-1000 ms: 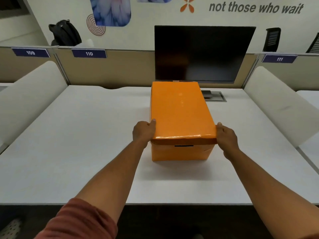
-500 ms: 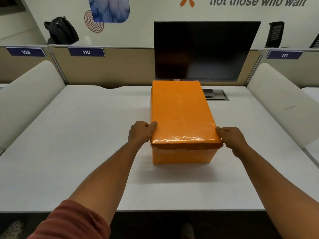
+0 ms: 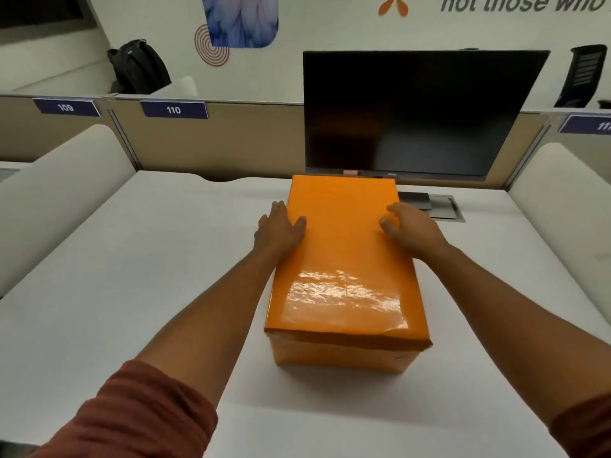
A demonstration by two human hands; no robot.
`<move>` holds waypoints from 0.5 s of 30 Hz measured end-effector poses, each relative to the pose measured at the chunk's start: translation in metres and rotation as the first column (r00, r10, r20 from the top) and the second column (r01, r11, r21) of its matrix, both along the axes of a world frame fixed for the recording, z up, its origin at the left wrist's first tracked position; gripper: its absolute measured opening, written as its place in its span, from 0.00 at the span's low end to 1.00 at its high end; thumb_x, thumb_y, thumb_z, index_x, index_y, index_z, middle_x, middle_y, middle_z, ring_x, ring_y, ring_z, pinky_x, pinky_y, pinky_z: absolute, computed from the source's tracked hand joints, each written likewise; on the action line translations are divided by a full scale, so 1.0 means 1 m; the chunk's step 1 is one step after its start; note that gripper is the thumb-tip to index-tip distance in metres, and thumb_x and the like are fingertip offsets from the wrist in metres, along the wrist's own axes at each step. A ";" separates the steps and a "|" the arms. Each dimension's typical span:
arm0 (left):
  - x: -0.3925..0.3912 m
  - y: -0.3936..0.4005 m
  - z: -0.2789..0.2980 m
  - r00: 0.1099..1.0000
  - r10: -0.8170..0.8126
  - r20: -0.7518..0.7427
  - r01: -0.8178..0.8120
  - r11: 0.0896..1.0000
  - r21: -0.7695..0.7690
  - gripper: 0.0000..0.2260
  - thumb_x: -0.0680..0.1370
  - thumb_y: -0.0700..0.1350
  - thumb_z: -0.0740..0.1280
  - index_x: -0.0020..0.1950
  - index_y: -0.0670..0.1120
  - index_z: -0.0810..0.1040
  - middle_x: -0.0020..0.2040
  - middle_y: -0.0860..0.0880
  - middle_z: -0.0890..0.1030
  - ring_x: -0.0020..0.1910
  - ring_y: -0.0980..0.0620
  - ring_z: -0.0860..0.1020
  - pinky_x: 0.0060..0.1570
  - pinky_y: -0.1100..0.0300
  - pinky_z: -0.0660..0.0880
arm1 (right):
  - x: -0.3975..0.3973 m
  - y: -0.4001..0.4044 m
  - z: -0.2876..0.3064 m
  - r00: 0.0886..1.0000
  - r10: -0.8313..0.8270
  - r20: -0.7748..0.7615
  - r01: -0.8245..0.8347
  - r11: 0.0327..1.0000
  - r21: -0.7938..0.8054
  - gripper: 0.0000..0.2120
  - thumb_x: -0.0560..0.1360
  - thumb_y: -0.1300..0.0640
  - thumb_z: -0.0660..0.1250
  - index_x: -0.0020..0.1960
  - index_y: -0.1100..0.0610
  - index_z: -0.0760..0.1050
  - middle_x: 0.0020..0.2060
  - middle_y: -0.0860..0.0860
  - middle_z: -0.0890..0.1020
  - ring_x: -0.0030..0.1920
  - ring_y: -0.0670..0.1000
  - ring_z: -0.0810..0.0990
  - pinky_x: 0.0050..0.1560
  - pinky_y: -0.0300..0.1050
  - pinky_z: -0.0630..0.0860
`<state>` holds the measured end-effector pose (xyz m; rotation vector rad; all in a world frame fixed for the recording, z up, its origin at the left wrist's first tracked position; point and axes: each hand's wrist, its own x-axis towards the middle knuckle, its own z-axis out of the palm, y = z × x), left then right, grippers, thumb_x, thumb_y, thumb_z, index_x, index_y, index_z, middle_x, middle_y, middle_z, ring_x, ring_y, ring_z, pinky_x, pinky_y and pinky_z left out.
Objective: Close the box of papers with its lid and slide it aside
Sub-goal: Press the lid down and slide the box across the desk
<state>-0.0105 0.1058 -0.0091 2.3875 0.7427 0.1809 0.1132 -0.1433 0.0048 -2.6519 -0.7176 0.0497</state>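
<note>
orange box (image 3: 344, 353) mid-frame on the white desk (image 3: 132, 276), lid (image 3: 344, 259) on and seated. left hand (image 3: 279, 226) flat at the lid's far left edge, right hand (image 3: 411, 228) loosely spread over the far right — neither gripping. lid done, likely; next — a firm sideways push, keeping clear of the monitor (image 3: 413, 110) behind.
</note>
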 end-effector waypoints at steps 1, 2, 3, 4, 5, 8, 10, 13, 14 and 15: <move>0.006 0.002 0.002 1.000 -0.010 -0.010 0.010 1.000 0.009 0.33 0.80 0.60 0.59 0.80 0.46 0.53 0.81 0.45 0.55 0.77 0.37 0.58 0.72 0.37 0.61 | 0.011 0.007 0.001 1.000 0.030 0.004 -0.030 0.999 -0.038 0.28 0.81 0.45 0.59 0.76 0.58 0.64 0.75 0.58 0.67 0.73 0.61 0.67 0.70 0.60 0.65; 0.012 0.004 0.003 0.999 -0.025 -0.033 0.026 0.999 0.032 0.33 0.80 0.60 0.58 0.80 0.46 0.53 0.81 0.44 0.55 0.77 0.37 0.58 0.72 0.37 0.61 | 0.020 0.013 0.001 0.998 0.059 0.009 -0.058 0.995 -0.081 0.29 0.81 0.44 0.59 0.76 0.58 0.63 0.77 0.58 0.65 0.74 0.61 0.65 0.71 0.60 0.64; 0.017 0.005 0.003 0.997 -0.041 -0.069 0.046 0.997 0.068 0.32 0.81 0.59 0.58 0.80 0.46 0.53 0.81 0.44 0.55 0.77 0.36 0.57 0.72 0.37 0.61 | 0.029 0.019 0.001 0.996 0.086 0.012 -0.084 0.989 -0.123 0.29 0.81 0.43 0.58 0.77 0.57 0.62 0.78 0.58 0.62 0.75 0.61 0.63 0.71 0.60 0.63; 0.022 0.006 0.003 0.993 -0.049 -0.106 0.061 0.993 0.106 0.32 0.81 0.59 0.57 0.79 0.46 0.54 0.80 0.44 0.57 0.77 0.36 0.57 0.71 0.37 0.61 | 0.036 0.025 0.001 0.994 0.111 0.013 -0.108 0.981 -0.158 0.30 0.80 0.42 0.58 0.77 0.56 0.61 0.78 0.58 0.61 0.75 0.62 0.63 0.71 0.61 0.63; 0.025 0.007 0.003 0.990 -0.049 -0.132 0.066 0.989 0.130 0.31 0.81 0.59 0.57 0.79 0.46 0.55 0.79 0.43 0.59 0.77 0.36 0.59 0.70 0.38 0.62 | 0.041 0.029 0.000 0.991 0.133 0.016 -0.128 0.974 -0.187 0.31 0.80 0.41 0.58 0.77 0.56 0.61 0.78 0.58 0.60 0.75 0.62 0.63 0.71 0.61 0.63; 0.035 0.010 0.003 0.992 -0.034 -0.119 0.056 0.979 0.194 0.26 0.81 0.58 0.56 0.75 0.45 0.63 0.71 0.41 0.72 0.68 0.38 0.72 0.62 0.42 0.72 | 0.054 0.036 -0.004 0.986 0.163 0.027 -0.153 0.963 -0.223 0.30 0.80 0.40 0.56 0.76 0.56 0.63 0.76 0.59 0.65 0.72 0.62 0.68 0.67 0.60 0.68; 0.038 0.011 0.003 0.994 -0.046 -0.102 0.073 0.959 0.272 0.23 0.81 0.57 0.57 0.71 0.45 0.67 0.64 0.42 0.78 0.59 0.40 0.78 0.52 0.48 0.75 | 0.059 0.038 -0.007 0.987 0.158 0.023 -0.149 0.962 -0.228 0.29 0.81 0.39 0.54 0.74 0.57 0.66 0.72 0.58 0.70 0.67 0.62 0.73 0.62 0.59 0.72; 0.042 0.015 0.006 0.991 -0.047 -0.129 0.090 0.931 0.353 0.22 0.81 0.56 0.57 0.69 0.45 0.70 0.61 0.43 0.79 0.55 0.42 0.79 0.47 0.52 0.73 | 0.061 0.038 -0.011 0.989 0.148 0.009 -0.142 0.965 -0.218 0.28 0.81 0.40 0.55 0.74 0.56 0.65 0.71 0.57 0.71 0.66 0.62 0.74 0.61 0.59 0.72; 0.042 0.016 0.005 0.988 -0.044 -0.149 0.096 0.929 0.358 0.22 0.81 0.56 0.56 0.69 0.45 0.70 0.62 0.43 0.79 0.56 0.42 0.79 0.49 0.50 0.74 | 0.061 0.038 -0.014 0.988 0.155 0.008 -0.149 0.961 -0.232 0.29 0.81 0.40 0.55 0.75 0.56 0.63 0.73 0.57 0.69 0.68 0.61 0.73 0.62 0.59 0.72; 0.041 0.016 0.003 0.984 -0.043 -0.171 0.101 0.934 0.344 0.22 0.81 0.56 0.56 0.70 0.45 0.69 0.63 0.43 0.79 0.57 0.41 0.79 0.52 0.49 0.75 | 0.060 0.037 -0.018 0.987 0.162 0.004 -0.156 0.957 -0.246 0.29 0.81 0.40 0.54 0.76 0.55 0.61 0.75 0.56 0.67 0.70 0.61 0.70 0.64 0.60 0.71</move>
